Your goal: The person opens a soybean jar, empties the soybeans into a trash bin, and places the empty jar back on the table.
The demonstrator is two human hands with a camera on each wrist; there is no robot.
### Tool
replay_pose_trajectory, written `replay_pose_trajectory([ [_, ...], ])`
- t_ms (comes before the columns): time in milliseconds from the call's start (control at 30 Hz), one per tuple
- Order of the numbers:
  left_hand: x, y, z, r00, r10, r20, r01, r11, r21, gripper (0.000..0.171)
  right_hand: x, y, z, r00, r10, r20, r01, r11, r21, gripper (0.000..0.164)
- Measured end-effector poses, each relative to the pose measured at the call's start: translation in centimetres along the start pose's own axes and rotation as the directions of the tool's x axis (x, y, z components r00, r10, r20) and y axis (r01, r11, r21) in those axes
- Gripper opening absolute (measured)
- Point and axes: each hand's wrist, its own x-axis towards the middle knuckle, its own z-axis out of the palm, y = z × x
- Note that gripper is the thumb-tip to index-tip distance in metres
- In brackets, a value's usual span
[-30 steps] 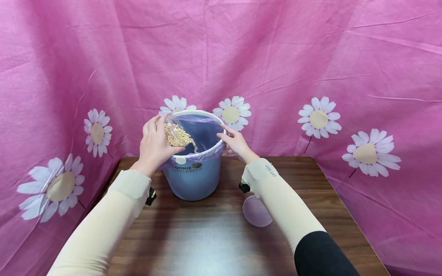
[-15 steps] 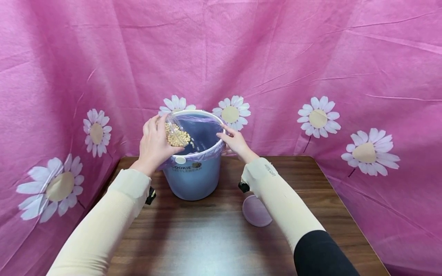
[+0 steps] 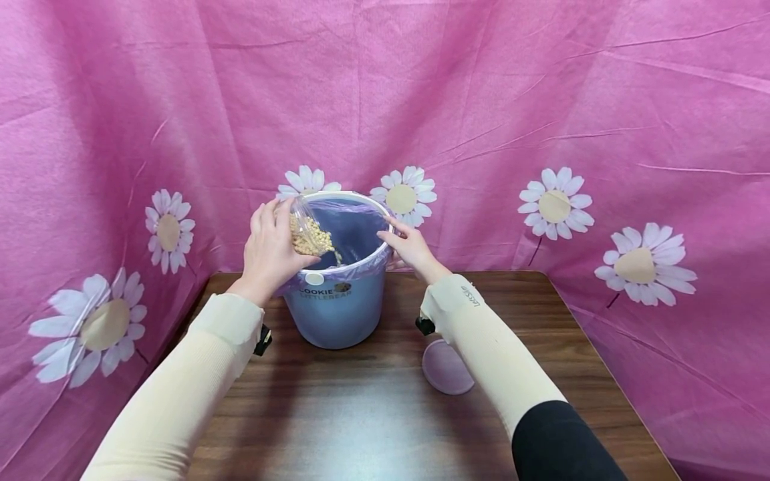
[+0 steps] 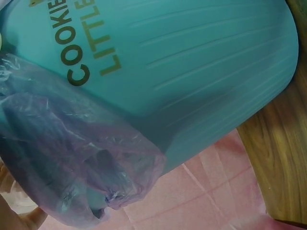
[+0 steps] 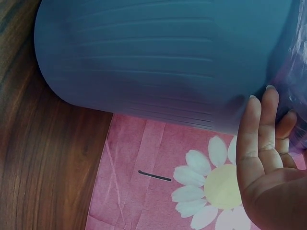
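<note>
My left hand (image 3: 267,247) grips a clear plastic jar (image 3: 299,208), tipped on its side over the left of the blue trash can (image 3: 337,314). Pale yellow soybeans (image 3: 311,239) lie inside it, and some spill from its mouth into the can. My right hand (image 3: 414,250) holds the can's right rim, thumb over the inside and other fingers along the outside. In the right wrist view those fingers (image 5: 268,134) lie against the can beside the purple trash bag (image 5: 300,91). The left wrist view shows mostly the can's wall and the bunched bag; the jar is largely hidden there.
The can stands on a brown wooden table (image 3: 373,414) towards its far edge. A round, pale pinkish lid-like disc (image 3: 446,367) lies on the table beside my right forearm. Pink cloth (image 3: 469,100) with daisies hangs behind and on both sides.
Soybeans keep falling from the tipped jar, and the heap in it has shifted towards the mouth. The jar moves very slightly to the right; my right hand stays on the rim.
</note>
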Motion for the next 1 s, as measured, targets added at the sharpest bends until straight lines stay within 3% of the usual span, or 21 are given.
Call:
replay_pose_trajectory([
  [600,0.08,0.09,0.17,1.000,0.009,0.028,-0.009,1.000,-0.002,0.114,-0.01,0.33,-0.07,1.000,0.018,-0.022,-0.017,1.000,0.009,0.056],
  [1000,0.11,0.14,0.08,0.999,0.036,0.002,-0.036,0.999,0.028,0.112,0.26,0.29,0.03,1.000,0.015,-0.018,-0.015,1.000,0.019,0.056],
])
